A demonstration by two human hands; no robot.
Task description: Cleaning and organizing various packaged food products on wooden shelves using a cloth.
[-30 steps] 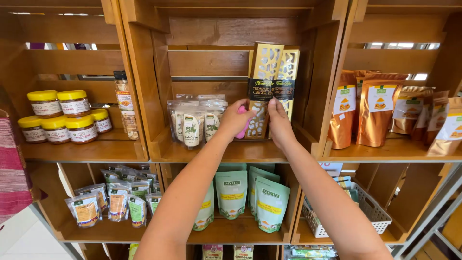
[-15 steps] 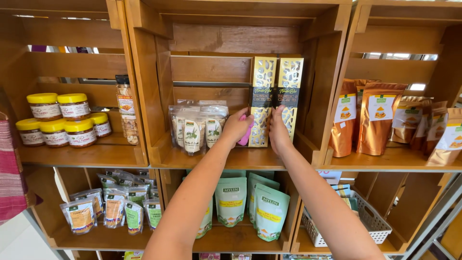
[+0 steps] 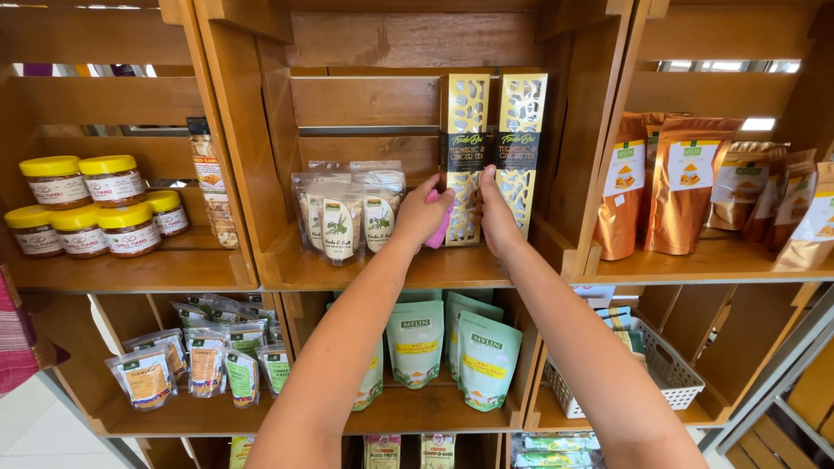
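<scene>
1. Curled around something pink [image 3: 442, 227], the left hand [image 3: 422, 214] touches the left tall box [image 3: 463, 156].
2. Fingers of the right hand [image 3: 497, 217] press flat on the right tall box [image 3: 521, 148], gripping nothing.
3. Both boxes stand upright, touching, near the shelf edge [image 3: 382, 280].
4. Clear pouches [image 3: 347, 215] sit just left; open room above them.

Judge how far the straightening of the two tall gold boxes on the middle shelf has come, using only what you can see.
Done: both tall gold boxes stand upright, side by side, at the back of the wooden crate shelf. In hand: the left hand, holding something pink, and the right hand both press on the boxes' lower fronts. Left: letting go; the clear pouches beside them lean unevenly.
</scene>
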